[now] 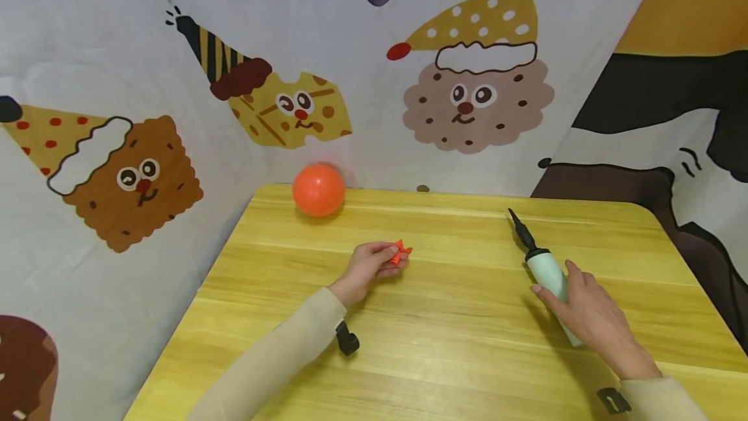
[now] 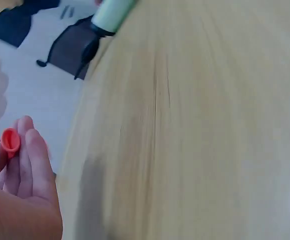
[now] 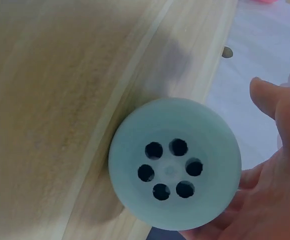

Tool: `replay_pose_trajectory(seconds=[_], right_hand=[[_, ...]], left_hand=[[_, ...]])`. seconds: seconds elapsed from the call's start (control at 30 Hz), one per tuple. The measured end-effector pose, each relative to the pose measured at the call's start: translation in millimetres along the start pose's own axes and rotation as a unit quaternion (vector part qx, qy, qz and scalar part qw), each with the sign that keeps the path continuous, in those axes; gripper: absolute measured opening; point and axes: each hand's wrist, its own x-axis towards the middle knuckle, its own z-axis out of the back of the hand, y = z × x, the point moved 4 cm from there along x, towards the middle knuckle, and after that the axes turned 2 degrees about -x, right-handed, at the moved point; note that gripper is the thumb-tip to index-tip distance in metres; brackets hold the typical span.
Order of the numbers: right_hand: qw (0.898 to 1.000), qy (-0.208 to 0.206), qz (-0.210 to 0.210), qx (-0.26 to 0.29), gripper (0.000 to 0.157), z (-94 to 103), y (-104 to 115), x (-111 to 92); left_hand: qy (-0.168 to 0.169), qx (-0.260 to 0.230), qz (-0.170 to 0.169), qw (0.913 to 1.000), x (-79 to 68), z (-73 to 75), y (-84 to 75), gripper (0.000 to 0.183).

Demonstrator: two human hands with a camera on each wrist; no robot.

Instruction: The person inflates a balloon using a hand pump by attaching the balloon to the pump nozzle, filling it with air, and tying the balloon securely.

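My left hand [image 1: 374,265] pinches a small uninflated orange balloon [image 1: 398,253] between thumb and fingers, above the middle of the table. Its open neck [image 2: 10,142] faces the camera in the left wrist view. On the right, my right hand [image 1: 593,307] is spread about a pale green balloon pump [image 1: 546,273] with a black nozzle [image 1: 523,232] pointing toward the back. The thumb stands off the pump's side. In the right wrist view the pump's round end [image 3: 170,171] shows a ring of holes, and hides part of the fingers.
An inflated orange balloon [image 1: 319,190] sits at the table's back left corner. The wooden table [image 1: 444,343] borders a white cloth [image 1: 374,109] printed with cartoon figures, behind and at the left. Black straps [image 1: 347,339] hang at both wrists.
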Motion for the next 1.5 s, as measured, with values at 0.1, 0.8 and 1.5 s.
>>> replay_pose_trajectory(seconds=[0.1,0.8,1.5], right_hand=[[1.0,0.003,-0.007,-0.009,0.107,1.3,-1.4,0.4],[0.995,0.075,-0.022,0.055,0.078,2.7,0.7,4.2],[0.965,0.122,0.145,0.18,0.063,-13.8,108.6,-18.2]], left_hand=[[-0.002,-0.09,0.033,0.9954,-3.0,5.0,3.8,0.032],[-0.07,-0.37,0.035,0.9256,-5.7,4.8,3.5,0.041],[-0.087,-0.383,-0.002,0.9196,4.2,-22.5,-6.6,0.041]])
